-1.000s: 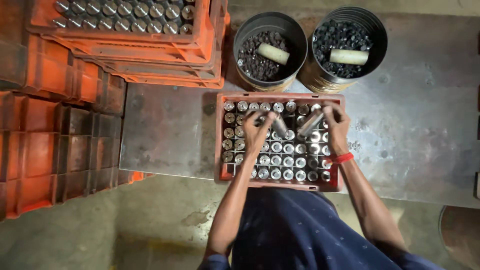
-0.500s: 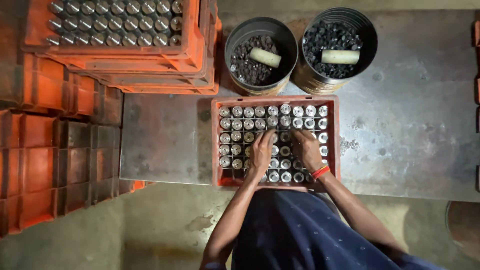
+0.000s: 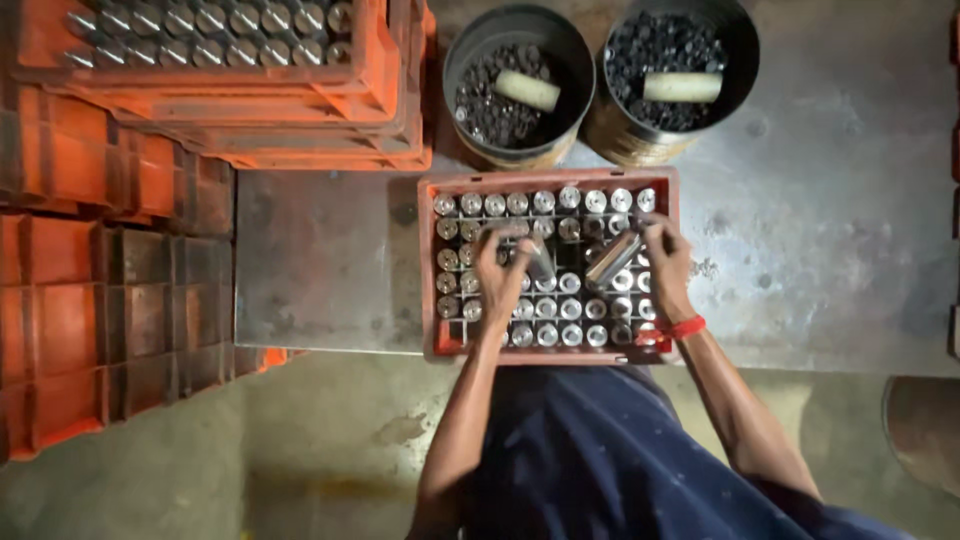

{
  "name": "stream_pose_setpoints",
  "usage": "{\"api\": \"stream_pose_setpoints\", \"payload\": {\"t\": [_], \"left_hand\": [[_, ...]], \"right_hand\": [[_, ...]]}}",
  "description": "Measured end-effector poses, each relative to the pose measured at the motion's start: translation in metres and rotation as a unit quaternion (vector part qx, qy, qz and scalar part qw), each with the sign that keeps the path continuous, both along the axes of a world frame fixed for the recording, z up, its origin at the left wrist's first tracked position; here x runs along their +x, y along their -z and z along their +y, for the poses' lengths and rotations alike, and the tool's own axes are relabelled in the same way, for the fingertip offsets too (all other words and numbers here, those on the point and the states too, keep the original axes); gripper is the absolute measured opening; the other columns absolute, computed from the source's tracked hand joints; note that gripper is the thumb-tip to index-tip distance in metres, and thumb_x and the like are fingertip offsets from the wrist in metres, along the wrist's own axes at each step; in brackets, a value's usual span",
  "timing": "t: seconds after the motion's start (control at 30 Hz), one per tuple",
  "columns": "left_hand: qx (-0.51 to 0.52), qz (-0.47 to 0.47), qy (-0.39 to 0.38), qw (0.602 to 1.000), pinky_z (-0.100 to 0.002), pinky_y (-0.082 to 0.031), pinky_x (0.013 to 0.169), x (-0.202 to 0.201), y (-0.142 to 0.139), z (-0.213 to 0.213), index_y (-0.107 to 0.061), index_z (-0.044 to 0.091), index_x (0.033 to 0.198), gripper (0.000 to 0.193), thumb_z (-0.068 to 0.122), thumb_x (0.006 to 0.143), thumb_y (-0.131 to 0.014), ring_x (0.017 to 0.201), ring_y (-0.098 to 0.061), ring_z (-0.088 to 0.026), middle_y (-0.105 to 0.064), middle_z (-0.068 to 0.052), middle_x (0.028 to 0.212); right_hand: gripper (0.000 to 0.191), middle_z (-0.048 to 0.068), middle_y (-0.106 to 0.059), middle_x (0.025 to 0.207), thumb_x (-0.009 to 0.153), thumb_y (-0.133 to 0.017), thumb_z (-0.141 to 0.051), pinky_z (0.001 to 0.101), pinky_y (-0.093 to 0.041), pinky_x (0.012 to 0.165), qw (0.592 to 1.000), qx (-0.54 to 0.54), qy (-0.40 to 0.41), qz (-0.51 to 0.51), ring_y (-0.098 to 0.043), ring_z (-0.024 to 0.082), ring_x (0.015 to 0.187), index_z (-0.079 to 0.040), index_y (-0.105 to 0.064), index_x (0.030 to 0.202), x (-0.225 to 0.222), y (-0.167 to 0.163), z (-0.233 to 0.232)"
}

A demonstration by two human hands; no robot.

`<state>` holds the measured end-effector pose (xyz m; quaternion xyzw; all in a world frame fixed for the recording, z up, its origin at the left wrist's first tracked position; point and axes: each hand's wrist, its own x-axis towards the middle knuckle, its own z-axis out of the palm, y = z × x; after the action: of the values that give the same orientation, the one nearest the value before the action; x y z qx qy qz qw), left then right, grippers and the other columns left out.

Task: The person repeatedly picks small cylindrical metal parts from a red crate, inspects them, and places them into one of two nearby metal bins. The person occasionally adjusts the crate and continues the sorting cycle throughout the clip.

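Two shiny metal cylinders [image 3: 612,260], tilted, lifted above red crate [image 3: 430,270] compartments

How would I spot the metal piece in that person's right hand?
Start at the orange crate on the grey metal table, filled with rows of upright shiny cylinders. Near its right side, the right hand grips one metal cylinder. Unlike its upright neighbours, it lies tilted, raised above the rows.
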<state>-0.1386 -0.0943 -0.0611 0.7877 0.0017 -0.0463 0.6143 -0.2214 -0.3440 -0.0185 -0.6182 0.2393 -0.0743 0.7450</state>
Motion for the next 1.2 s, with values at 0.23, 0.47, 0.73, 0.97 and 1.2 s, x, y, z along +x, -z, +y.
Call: {"api": "stream_pose_setpoints", "payload": {"t": [0.23, 0.47, 0.73, 0.97, 1.2], "left_hand": [[0.093, 0.178, 0.118, 0.973, -0.043, -0.061, 0.075, -0.019, -0.014, -0.016, -0.063, 0.015, 0.138, 0.05, 0.043, 0.096, -0.064, 0.096, -0.072, -0.026, -0.07, -0.014, 0.118], [0.094, -0.222, 0.124, 0.963, -0.037, -0.062, 0.096, -0.042, -0.022, -0.003, -0.069, 0.009, 0.132, 0.033, 0.006, 0.099, -0.062, 0.118, -0.07, -0.029, -0.068, -0.011, 0.132], [0.366, -0.128, 0.162, 0.908, -0.045, -0.058, 0.078, -0.042, 0.015, -0.014, -0.071, 0.005, 0.118, 0.041, 0.032, 0.088, -0.079, 0.107, -0.062, -0.036, -0.064, -0.024, 0.125], [0.146, -0.105, 0.171, 0.969, -0.043, -0.06, 0.082, -0.03, 0.009, 0.026, -0.08, 0.013, 0.101, 0.034, 0.04, 0.081, -0.085, 0.094, -0.068, -0.023, -0.07, -0.012, 0.1], [-0.075, 0.197, 0.116, 0.971, -0.051, -0.048, 0.07, -0.055, -0.01, -0.005, -0.073, 0.005, 0.129, 0.051, 0.047, 0.105, -0.057, 0.08, -0.061, -0.037, -0.065, -0.023, 0.096]], "right_hand": [[0.05, 0.022, -0.073, 0.106, 0.101, -0.072, -0.034, 0.0425, -0.057, 0.08, 0.933, -0.347, -0.091, 0.02, -0.073, 0.034, 0.096, -0.006, -0.052, 0.138, 0.003, 0.002, 0.054], [0.042, 0.022, -0.07, 0.124, 0.089, -0.073, -0.01, 0.0437, -0.057, 0.085, 0.858, -0.49, -0.124, -0.088, -0.07, 0.039, 0.102, -0.006, -0.065, 0.13, -0.016, -0.005, 0.052], [0.037, 0.009, -0.077, 0.109, 0.08, -0.076, -0.021, 0.0424, -0.054, 0.077, 0.791, -0.574, -0.212, -0.023, -0.059, 0.033, 0.091, -0.008, -0.073, 0.114, -0.012, 0.022, 0.068], [0.035, 0.003, -0.079, 0.097, 0.092, -0.071, -0.039, 0.039, -0.055, 0.075, 0.95, -0.277, -0.121, -0.074, -0.069, 0.018, 0.083, -0.016, -0.069, 0.118, -0.023, -0.029, 0.021], [0.054, 0.018, -0.071, 0.085, 0.098, -0.064, -0.039, 0.042, -0.056, 0.065, 0.96, -0.172, -0.113, 0.19, -0.069, 0.03, 0.071, -0.007, -0.05, 0.14, -0.035, -0.022, 0.076]]}}
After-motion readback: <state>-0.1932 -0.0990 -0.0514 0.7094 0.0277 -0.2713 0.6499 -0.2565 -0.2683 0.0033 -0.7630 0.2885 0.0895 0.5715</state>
